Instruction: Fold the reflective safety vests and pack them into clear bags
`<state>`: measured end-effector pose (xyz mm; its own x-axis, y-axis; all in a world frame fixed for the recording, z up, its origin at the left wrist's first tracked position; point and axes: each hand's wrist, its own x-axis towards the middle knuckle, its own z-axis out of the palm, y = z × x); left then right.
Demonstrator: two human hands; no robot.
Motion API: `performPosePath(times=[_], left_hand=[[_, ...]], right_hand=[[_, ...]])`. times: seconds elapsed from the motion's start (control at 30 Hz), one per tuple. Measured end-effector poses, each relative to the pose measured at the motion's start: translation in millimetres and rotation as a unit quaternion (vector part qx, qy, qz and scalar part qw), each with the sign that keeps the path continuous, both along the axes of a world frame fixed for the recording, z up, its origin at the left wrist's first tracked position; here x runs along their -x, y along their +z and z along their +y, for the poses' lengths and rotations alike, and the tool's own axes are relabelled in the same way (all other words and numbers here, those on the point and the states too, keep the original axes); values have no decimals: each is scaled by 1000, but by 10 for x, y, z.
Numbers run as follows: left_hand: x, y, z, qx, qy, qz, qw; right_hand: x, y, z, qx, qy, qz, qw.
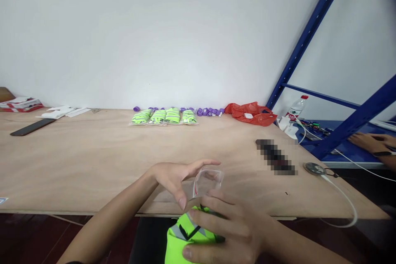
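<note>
R hand (230, 231) grips the folded hi-vis vest (182, 237) at the table edge (93, 208), fingers clenched round it to keep it compact, L hand (176, 177) pinches the clear zip bag (206, 181) mouth wide just above, w/ four packed vests (163, 116) lined up by the far wall.

1. Both forearms come in from the lower edge and converge near the middle, bare to the wrist.
2. The left hand (175, 179) is held edge-on, palm turned inward, fingers extended rightward and thumb angled down, pinching lightly.
3. The right hand (229, 231) sits lower and nearer the body, knuckles up, fingers curled in a grip.
4. The two hands are just beside each other, fingertips nearly meeting.
</note>
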<state>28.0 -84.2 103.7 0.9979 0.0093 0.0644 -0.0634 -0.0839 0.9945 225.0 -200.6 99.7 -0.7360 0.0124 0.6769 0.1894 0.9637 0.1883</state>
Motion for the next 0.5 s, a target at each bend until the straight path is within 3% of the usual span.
performPosePath(times=[0.17,0.5], left_hand=[[-12,1,-6,-16,44,-1,999],[-142,-82,31,-21,40,-43,998]], right_hand=[[-15,-7,49,7,9,-10,1000],[-39,-26,68,23,2,3,1000]])
